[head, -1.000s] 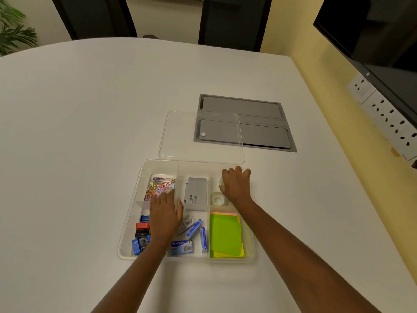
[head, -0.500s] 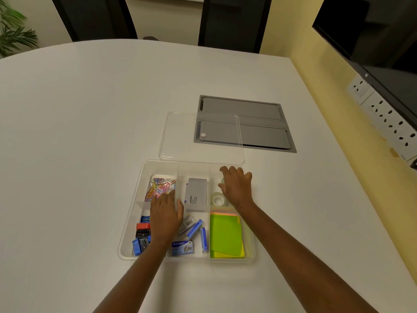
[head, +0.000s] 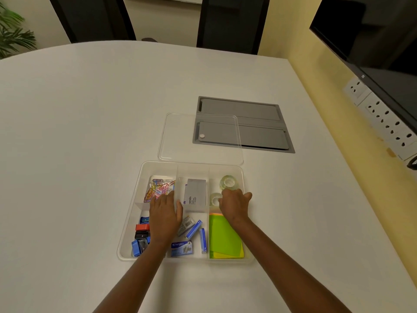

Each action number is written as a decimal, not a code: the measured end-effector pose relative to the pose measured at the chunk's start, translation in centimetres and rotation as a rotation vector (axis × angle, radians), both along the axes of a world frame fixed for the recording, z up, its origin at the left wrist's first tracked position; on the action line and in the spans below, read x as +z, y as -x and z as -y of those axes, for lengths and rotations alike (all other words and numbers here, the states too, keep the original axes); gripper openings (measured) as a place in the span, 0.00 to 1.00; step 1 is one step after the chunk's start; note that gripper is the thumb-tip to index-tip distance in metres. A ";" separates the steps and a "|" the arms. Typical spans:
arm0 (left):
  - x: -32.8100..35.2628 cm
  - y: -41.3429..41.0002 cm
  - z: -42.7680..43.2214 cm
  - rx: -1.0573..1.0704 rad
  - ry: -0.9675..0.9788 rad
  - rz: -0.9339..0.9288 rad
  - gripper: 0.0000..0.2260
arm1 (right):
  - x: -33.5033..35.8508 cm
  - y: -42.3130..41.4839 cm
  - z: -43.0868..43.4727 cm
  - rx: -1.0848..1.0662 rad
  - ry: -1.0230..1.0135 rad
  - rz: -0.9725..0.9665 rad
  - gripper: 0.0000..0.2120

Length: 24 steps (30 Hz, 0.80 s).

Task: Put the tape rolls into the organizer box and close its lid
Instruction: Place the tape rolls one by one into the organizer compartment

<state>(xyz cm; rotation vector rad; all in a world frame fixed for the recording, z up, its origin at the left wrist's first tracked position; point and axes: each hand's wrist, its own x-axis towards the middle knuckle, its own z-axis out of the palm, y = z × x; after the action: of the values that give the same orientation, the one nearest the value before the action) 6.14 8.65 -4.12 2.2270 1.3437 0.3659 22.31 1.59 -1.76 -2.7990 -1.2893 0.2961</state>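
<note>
The clear organizer box (head: 129,222) lies open on the white table in front of me. Two clear tape rolls sit in its far right compartment: one (head: 229,182) toward the back, a second (head: 214,198) just in front of it, partly hidden by my right hand (head: 234,205). That hand hovers over the compartment with fingers curled and nothing visibly in it. My left hand (head: 165,214) rests flat, fingers apart, on the box's middle left, over the dividers. The clear lid (head: 180,141) lies flat on the table just behind the box.
Coloured paper clips (head: 158,188), a grey card box (head: 195,194), blue staple boxes (head: 181,247), sharpeners (head: 141,236) and green sticky notes (head: 223,240) fill other compartments. A grey cable hatch (head: 259,127) is set into the table behind the lid. Wall sockets (head: 383,123) at right.
My right hand has drawn back toward me, uncovering the rear tape roll in the far right compartment. The left hand has stayed in place.
</note>
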 end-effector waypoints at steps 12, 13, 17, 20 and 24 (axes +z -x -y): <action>0.0 0.1 0.0 -0.010 -0.036 -0.002 0.23 | 0.0 -2.4 -0.8 0.179 -0.093 0.132 0.14; 0.1 0.1 0.0 -0.009 -0.034 -0.003 0.23 | -0.2 -2.7 -1.0 0.234 -0.086 0.143 0.13; 0.1 0.1 0.0 -0.009 -0.027 -0.018 0.24 | 0.1 -3.2 -1.6 0.416 -0.005 0.222 0.15; 0.1 0.1 0.0 -0.012 -0.024 -0.017 0.24 | 1.0 -3.0 -1.8 0.437 -0.002 0.284 0.17; 0.2 0.1 -0.1 -0.017 -0.020 -0.017 0.25 | 0.0 -3.2 -2.0 0.458 0.083 0.233 0.08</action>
<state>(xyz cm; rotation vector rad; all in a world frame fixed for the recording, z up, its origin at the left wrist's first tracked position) 6.05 8.72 -3.95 2.2620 1.3342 0.3564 25.53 3.55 -1.78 -2.6285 -2.0122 0.0351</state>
